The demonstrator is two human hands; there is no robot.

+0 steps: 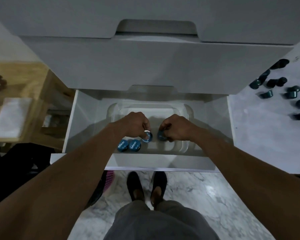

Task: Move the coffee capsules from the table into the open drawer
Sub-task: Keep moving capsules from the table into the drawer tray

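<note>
Blue capsule [147, 137] pinched in my left hand [135, 124], second capsule [161, 135] in right hand [177, 129]; both wanted setting flat beside seated pair [122, 147].

Home kitchen: white drawers [156, 66], marble floor [215, 196].

glossy blue capsules [122, 145], clear, seemingly plastic tray [184, 146], matt white drawer [163, 161].

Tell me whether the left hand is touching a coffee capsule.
Touching: the head view shows the left hand pinching the rim of a blue coffee capsule.
</note>
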